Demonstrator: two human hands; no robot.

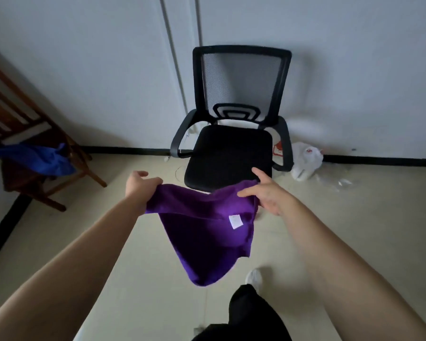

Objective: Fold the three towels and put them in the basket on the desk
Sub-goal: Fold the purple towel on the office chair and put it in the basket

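Purple towel (207,232) hanging in the air before a black office chair (231,153), left hand (139,185) curled round one top corner, right hand (268,193) gripping the other, thumb raised, blue cloth (35,158) on wooden chair (10,102)

A person holds a purple towel (207,232) aloft over a pale floor (354,217). The left hand (140,185) grips its 10 o'clock corner and the right hand (268,195) pinches its 2 o'clock corner; a white label (234,221) shows near the top edge. A black mesh office chair (228,153) stands at 12 o'clock, a wooden chair (35,134) bearing a blue cloth (40,156) at 9 o'clock, and a white plastic bag (306,161) at 2 o'clock.
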